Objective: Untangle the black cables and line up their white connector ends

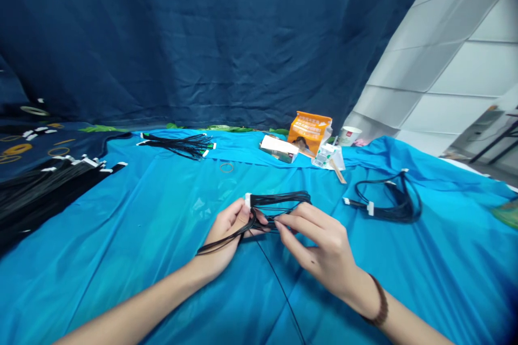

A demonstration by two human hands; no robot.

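Note:
A wire harness (279, 199) of thin black wires is held between my two hands above the blue cloth. My left hand (226, 232) is closed on it, thumb and fingers by the white connector (247, 200) at its left end. Some wires loop back over the left palm and wrist. With thumb and fingertips, my right hand (324, 242) pinches wires near the bend on the right; the exact strands are partly hidden. A single black wire (277, 275) trails down from between the hands toward the bottom edge.
Another black harness (399, 207) lies coiled at right. Black wire bundles (178, 144) rest at back left, with more wires (48, 178) at far left. A white box (279, 148), an orange bag (309, 132), a paper cup (349, 136) and a rubber band (226, 167) are at the back.

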